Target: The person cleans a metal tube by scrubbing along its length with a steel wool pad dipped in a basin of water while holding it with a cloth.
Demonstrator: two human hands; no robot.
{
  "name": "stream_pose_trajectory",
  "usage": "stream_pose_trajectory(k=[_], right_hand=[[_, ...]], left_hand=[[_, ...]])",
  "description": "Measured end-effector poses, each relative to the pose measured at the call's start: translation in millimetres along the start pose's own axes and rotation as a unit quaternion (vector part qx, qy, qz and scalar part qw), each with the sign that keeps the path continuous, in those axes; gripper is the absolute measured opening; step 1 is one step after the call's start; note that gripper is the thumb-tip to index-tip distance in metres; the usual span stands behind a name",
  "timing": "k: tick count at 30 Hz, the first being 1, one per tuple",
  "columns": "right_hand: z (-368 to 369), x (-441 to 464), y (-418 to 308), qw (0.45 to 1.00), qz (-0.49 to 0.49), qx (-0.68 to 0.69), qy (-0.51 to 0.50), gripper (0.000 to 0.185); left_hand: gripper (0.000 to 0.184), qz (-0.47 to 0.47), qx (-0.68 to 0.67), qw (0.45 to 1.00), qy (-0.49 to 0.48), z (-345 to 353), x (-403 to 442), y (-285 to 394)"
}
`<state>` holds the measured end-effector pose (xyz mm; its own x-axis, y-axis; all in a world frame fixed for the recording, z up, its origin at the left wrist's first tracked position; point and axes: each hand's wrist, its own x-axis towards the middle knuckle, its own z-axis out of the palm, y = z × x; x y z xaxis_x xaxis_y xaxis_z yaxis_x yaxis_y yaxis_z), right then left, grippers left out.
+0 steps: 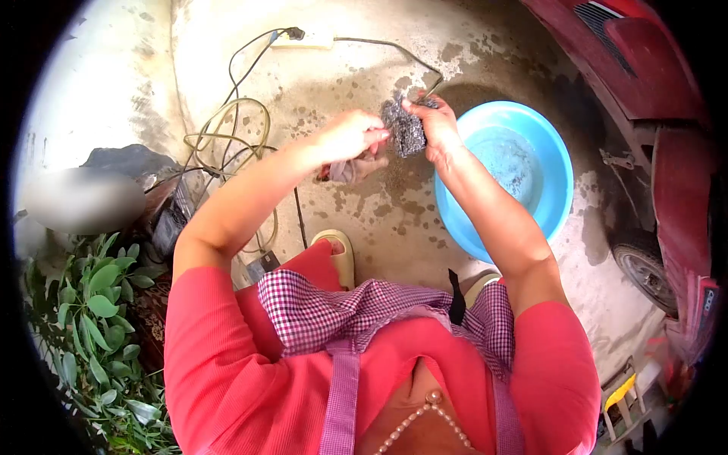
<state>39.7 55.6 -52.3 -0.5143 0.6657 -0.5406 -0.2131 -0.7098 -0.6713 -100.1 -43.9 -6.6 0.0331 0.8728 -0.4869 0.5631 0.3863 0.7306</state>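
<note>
A grey, tangled mesh-like bundle (407,130) is gripped in my right hand (440,125), up beside the rim of a round blue basin (560,163) that has water in it. My left hand (356,140) is at the bundle's left side, its fingers bent together near the edge. Below those fingers is a pale, crumpled item (347,171) with a dark reddish end; whether the left hand holds it is unclear.
Looped cables and a yellowish hose (262,136) lie left of my hands, running to a white power strip (303,39). A red vehicle (656,68) stands at the right. Green leafy plants (102,303) fill the lower left.
</note>
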Motion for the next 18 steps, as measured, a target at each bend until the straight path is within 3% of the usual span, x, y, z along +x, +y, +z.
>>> stream_pose_trajectory(k=[3, 6, 8, 10, 12, 14, 16, 18], right_hand=[[9, 8, 7, 0.998, -0.006, -0.056, 0.009, 0.047], [0, 43, -9, 0.993, 0.033, -0.024, 0.108, 0.039], [-36, 87, -5, 0.994, 0.004, 0.034, 0.099, 0.035], [-33, 91, -6, 0.989, -0.043, 0.018, 0.143, 0.041], [-26, 102, 6, 0.991, -0.042, -0.005, 0.125, 0.048], [-13, 101, 17, 0.985, -0.018, 0.015, 0.17, 0.054], [-21, 102, 28, 0.99, 0.045, 0.027, 0.134, 0.06], [-30, 100, 39, 0.994, 0.036, 0.071, 0.069, 0.059]], left_hand=[[0.023, -0.005, 0.048, 0.998, 0.03, -3, -19, 6], [0.022, -0.01, 0.063, 0.998, 0.017, -5, -37, 13], [0.02, -0.031, 0.062, 0.997, 0.026, -1, -57, 17], [0.018, -0.016, 0.042, 0.999, 0.017, -6, -69, 10], [0.018, -0.024, 0.026, 0.999, 0.0, -15, -78, 6], [0.018, -0.062, 0.012, 0.997, -0.04, -25, -85, -9], [0.017, -0.093, 0.01, 0.993, -0.072, -29, -90, -23], [0.017, -0.101, 0.048, 0.991, -0.074, -26, -86, -37]])
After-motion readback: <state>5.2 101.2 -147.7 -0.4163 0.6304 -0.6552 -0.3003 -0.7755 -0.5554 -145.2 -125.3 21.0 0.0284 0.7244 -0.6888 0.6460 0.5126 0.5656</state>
